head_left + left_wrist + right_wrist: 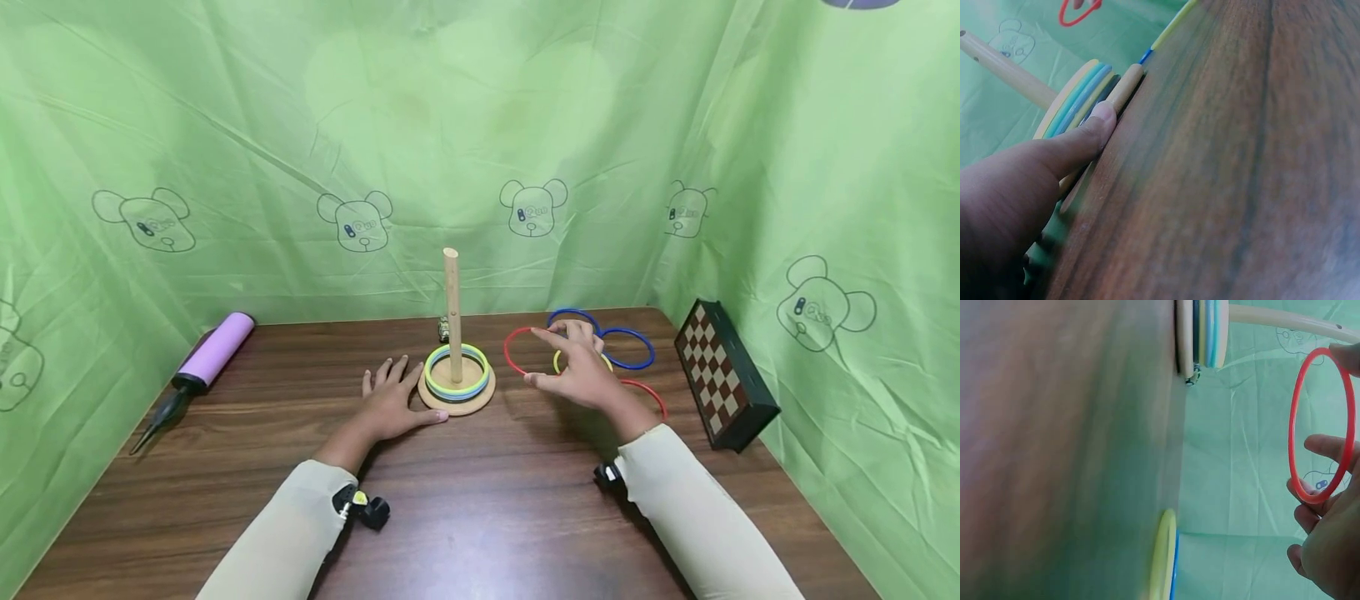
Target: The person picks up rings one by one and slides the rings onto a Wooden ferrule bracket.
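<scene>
Small lettering [537,214], too faint for me to read surely, marks the black-outlined bear faces [363,236] on the green fabric sheeting [450,125] behind the brown wood-grain table [480,517]. The left hand [388,406] lies with fingers apart, thumb touching the round pale-wood base [471,407] under an upright wooden post [453,308]. Right of that post, the right hand [583,367] holds a thin red ring [1292,425] above the tabletop, clamped between thumb and fingers.
</scene>
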The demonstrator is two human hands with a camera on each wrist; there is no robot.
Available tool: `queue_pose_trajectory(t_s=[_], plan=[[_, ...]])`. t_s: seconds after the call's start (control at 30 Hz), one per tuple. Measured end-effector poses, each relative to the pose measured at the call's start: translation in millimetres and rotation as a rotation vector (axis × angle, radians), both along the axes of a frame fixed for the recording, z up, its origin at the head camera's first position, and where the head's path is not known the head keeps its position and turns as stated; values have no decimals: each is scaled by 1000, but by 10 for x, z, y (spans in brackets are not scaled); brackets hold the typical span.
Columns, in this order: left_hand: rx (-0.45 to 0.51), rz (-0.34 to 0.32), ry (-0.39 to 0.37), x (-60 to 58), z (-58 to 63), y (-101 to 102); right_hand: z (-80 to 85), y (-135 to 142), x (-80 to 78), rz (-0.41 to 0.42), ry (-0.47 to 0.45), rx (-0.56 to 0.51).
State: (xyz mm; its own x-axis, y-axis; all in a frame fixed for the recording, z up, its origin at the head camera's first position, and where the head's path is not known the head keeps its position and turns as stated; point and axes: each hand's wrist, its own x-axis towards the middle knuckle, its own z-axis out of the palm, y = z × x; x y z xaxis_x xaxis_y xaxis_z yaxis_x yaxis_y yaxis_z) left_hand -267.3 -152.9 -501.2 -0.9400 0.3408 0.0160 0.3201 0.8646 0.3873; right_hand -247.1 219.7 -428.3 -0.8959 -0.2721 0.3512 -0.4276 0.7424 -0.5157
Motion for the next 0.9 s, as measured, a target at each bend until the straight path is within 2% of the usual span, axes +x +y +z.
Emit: queue_pose_trajectory(t_s=[0.2, 0.4, 0.67, 0.9], plan=[[-12, -2, 2, -18, -1, -7, 87, -120, -62, -11, -16, -30], [-13, -2, 5, -12, 12, -2, 204, -183, -167, -26, 25, -15], [4, 1, -2, 12, 18, 12, 474, -283, -220, -45, 16, -28], [-1, 2, -5, -7, 9, 11, 695, -372, -256, -49, 48, -52]])
